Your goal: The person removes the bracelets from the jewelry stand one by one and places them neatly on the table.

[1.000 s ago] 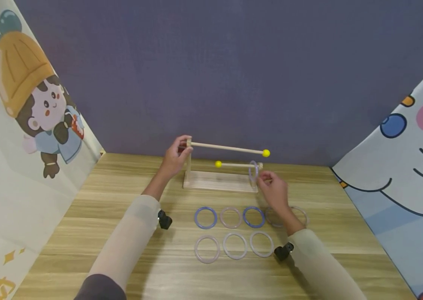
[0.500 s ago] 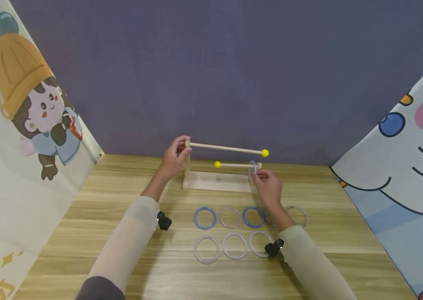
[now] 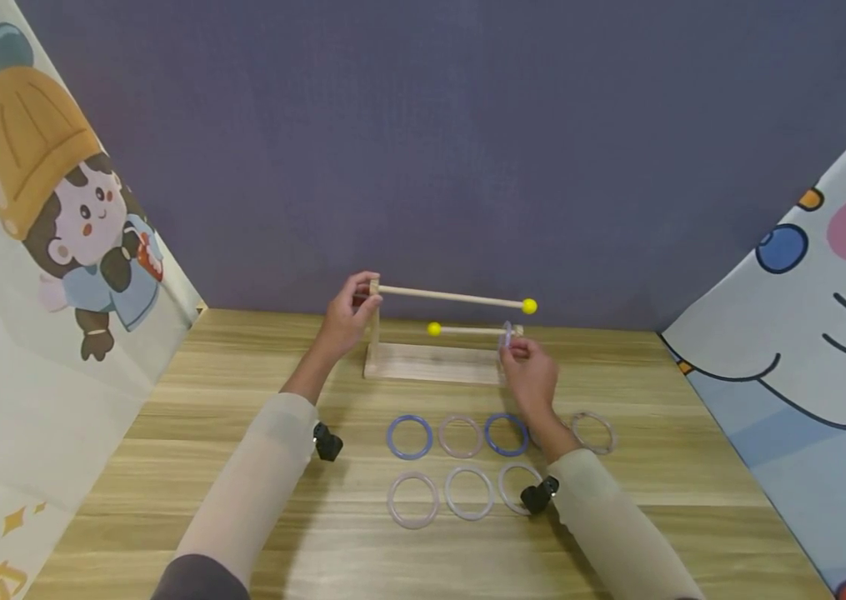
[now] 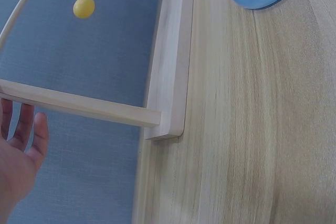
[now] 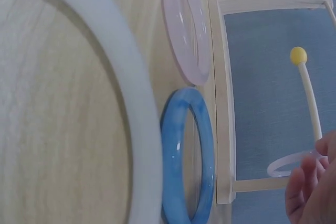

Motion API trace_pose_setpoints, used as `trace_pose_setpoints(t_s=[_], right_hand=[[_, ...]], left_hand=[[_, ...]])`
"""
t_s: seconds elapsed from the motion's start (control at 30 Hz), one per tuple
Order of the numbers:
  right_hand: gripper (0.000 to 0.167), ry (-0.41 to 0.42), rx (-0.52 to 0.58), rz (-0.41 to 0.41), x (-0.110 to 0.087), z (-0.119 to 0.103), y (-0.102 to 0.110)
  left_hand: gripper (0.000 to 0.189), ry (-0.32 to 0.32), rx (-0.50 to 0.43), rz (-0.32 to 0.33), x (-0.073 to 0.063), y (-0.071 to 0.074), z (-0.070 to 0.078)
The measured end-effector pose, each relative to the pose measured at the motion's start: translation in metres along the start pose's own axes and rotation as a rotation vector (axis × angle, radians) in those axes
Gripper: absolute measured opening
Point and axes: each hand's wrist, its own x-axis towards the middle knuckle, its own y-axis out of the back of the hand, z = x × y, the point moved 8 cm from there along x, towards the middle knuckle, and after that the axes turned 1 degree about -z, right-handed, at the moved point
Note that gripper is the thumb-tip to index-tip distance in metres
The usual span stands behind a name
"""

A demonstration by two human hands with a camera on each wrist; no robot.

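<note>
A wooden stand (image 3: 433,364) with two posts and two rods stands at the back of the table. My left hand (image 3: 348,315) grips the top of its left post, thumb in front and fingers behind. The upper rod (image 3: 453,296) and the lower rod (image 3: 468,331) each end in a yellow ball. Around the lower rod, near the right post, hangs a pale lavender bangle (image 5: 274,169). My right hand (image 3: 531,375) pinches this bangle between thumb and fingers; the hand hides part of the ring and the right post.
In front of the stand, bangles lie in two rows. The back row includes a blue bangle (image 3: 410,457), a pinkish one (image 3: 460,457) and a second blue bangle (image 5: 173,156). Several pale bangles, one a white bangle (image 3: 469,518), lie nearer. A dark wall (image 3: 423,167) rises behind.
My right hand has moved a little left and now pinches the bangle at the right end of the lower rod. The left hand has kept its grip on the post.
</note>
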Motion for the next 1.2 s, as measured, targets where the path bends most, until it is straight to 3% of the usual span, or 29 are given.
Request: trace_pose_setpoints(t_s=[0.8, 1.03, 1.2], right_hand=[[0.021, 0.062, -0.032, 0.004, 0.000, -0.011, 0.000], [0.020, 0.090, 0.008, 0.012, 0.000, -0.012, -0.001], [0.019, 0.113, 0.050, 0.021, -0.001, -0.013, -0.002]], left_hand=[[0.043, -0.002, -0.015, 0.018, 0.000, 0.000, 0.000], [0.040, -0.003, -0.013, -0.009, -0.012, 0.003, 0.040], [0.040, -0.008, -0.029, -0.005, -0.012, 0.004, 0.040]])
